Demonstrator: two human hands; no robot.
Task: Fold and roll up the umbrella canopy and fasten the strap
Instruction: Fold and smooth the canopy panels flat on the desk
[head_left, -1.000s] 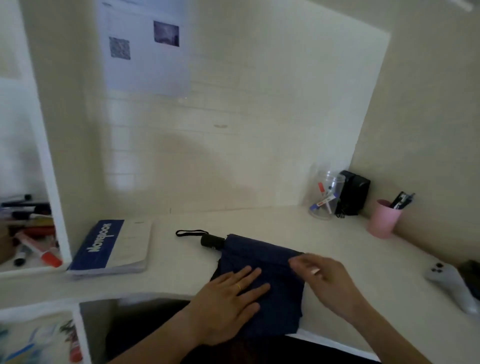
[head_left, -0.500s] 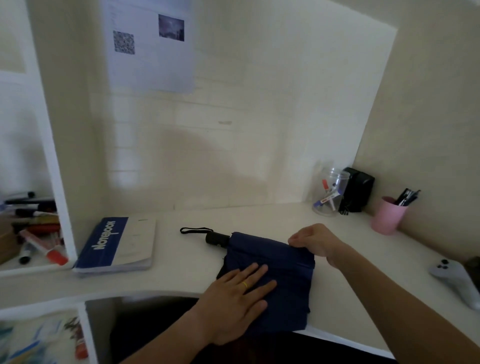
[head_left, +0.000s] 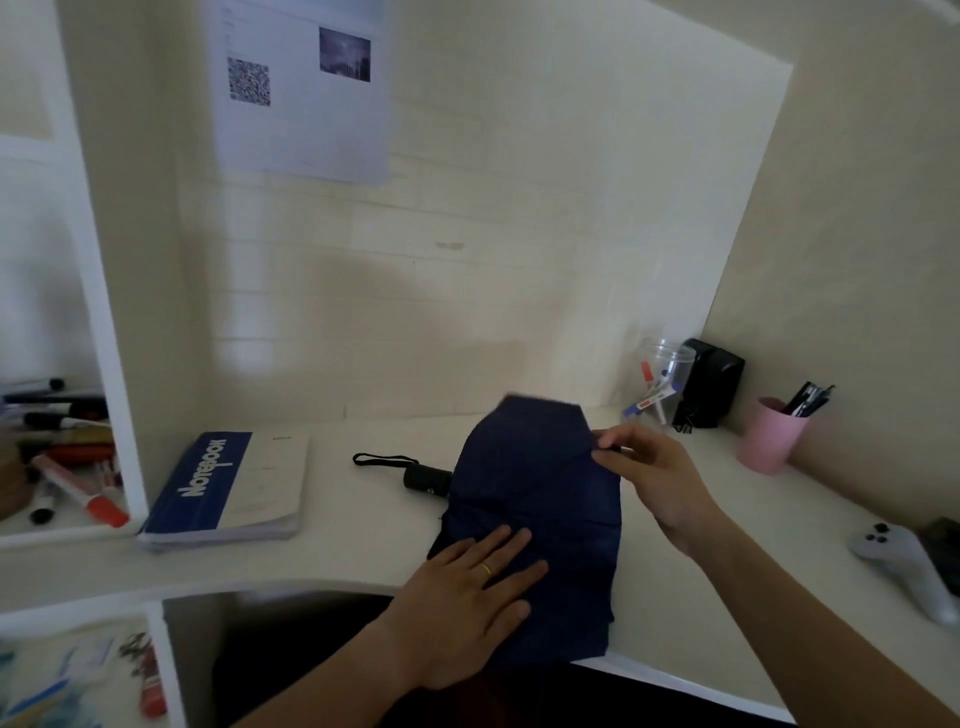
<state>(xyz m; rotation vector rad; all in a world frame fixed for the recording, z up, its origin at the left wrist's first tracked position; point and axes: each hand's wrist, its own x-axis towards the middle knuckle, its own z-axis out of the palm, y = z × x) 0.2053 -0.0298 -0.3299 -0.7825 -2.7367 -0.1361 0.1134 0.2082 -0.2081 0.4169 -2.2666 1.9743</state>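
A person seated at a white desk (head_left: 363, 540) is working on a navy folding umbrella (head_left: 540, 499), which is lying across the desk's front edge with its canopy spread partly flat. The left hand (head_left: 467, 597), a gold ring on one finger, is pressing flat with straight fingers on the near part of the canopy. The right hand (head_left: 649, 478) is pinching the canopy's right edge between thumb and fingertips, lifting a fold of the fabric so that it is standing up above the rest. The umbrella's black handle (head_left: 426, 479) is sticking out from the left side of the canopy, its wrist loop (head_left: 384, 459) lying on the desk just beyond. Left of the umbrella, a blue-and-white notebook (head_left: 228, 491) is resting on the desk. To the umbrella's right, a pink cup (head_left: 769, 441) is holding pens, and a clear jar (head_left: 662, 382) is standing behind the canopy beside a black box (head_left: 711, 382). A grey controller (head_left: 904, 566) is lying far right of the umbrella.
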